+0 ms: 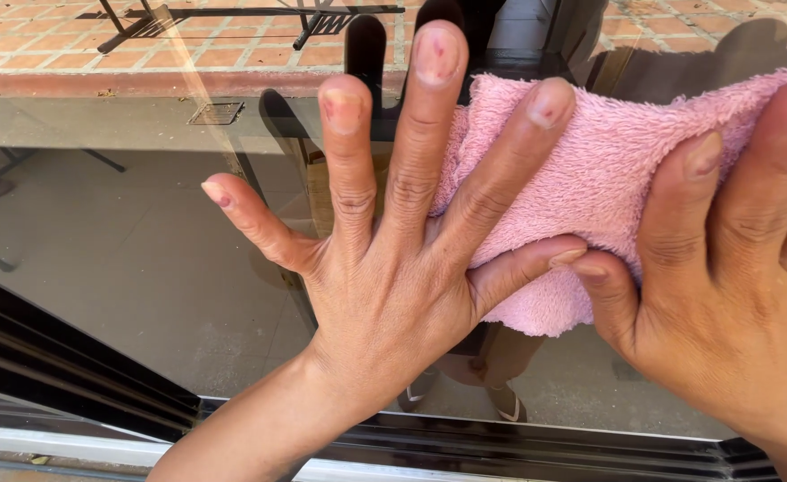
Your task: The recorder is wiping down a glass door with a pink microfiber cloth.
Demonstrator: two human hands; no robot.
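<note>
Both bare hands fill the view: the left hand (385,268) lies flat with fingers splayed, its grip released, thumb and two fingers resting on a fluffy pink terry cloth (590,170) at three o'clock of it. The right hand (733,295) pins the same cloth against the clear glass sliding-door pane (126,241), grip clenched over its edge. Uneven pressure could likely let the cloth slip and leave finger smears. No packages, labels or signs show.

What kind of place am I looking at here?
Probably a home's sliding glass door opening onto a patio. Behind the glass lie red brick paving and a concrete floor; a dark metal door track runs along the bottom.
</note>
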